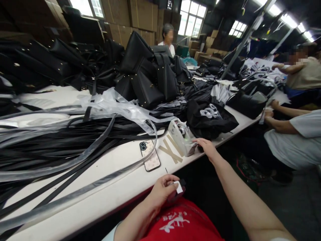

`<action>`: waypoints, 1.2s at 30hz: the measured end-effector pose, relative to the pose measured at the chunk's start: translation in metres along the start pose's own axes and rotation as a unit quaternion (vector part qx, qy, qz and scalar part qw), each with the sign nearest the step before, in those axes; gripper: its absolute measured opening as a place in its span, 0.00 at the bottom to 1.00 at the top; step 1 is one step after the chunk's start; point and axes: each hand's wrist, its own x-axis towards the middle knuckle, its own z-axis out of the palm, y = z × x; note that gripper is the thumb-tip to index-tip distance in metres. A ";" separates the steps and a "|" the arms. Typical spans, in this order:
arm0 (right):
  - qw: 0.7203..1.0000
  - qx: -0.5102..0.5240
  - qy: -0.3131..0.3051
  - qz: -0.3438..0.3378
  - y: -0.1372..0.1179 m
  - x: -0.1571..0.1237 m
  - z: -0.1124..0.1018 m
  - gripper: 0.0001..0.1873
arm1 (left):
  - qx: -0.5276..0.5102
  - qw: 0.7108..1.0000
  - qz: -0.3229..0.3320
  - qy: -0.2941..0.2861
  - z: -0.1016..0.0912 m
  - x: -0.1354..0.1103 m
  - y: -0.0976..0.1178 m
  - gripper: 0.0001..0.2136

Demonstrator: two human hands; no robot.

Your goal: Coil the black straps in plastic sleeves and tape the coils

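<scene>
My left hand [164, 191] is closed around a small dark piece, perhaps a folded strap end [183, 184], with a white patch [178, 187] on it, just off the table's front edge. To the right, my right hand [207, 149] reaches to the front of a pale tape dispenser [177, 135]. Its thumb and fingers pinch together at the dispenser's cutting end, on what looks like the end of clear tape [193, 144]. A phone in a patterned case [151, 157] lies left of the dispenser, with a plastic-wrapped strap [105, 174] lying across it.
Black straps [62, 134] and clear plastic film [120, 105] cover the left of the white table [125, 182]. Black bags [147, 78] are piled behind. A black cloth bundle [210, 122] sits beyond the dispenser. Tan tape strips [172, 150] mark the tabletop. Co-workers [296, 134] work at the right.
</scene>
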 end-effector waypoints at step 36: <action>0.951 0.236 -0.105 0.172 -0.068 -0.139 0.052 0.19 | 0.246 0.937 0.221 0.112 0.019 -0.002 0.034 0.12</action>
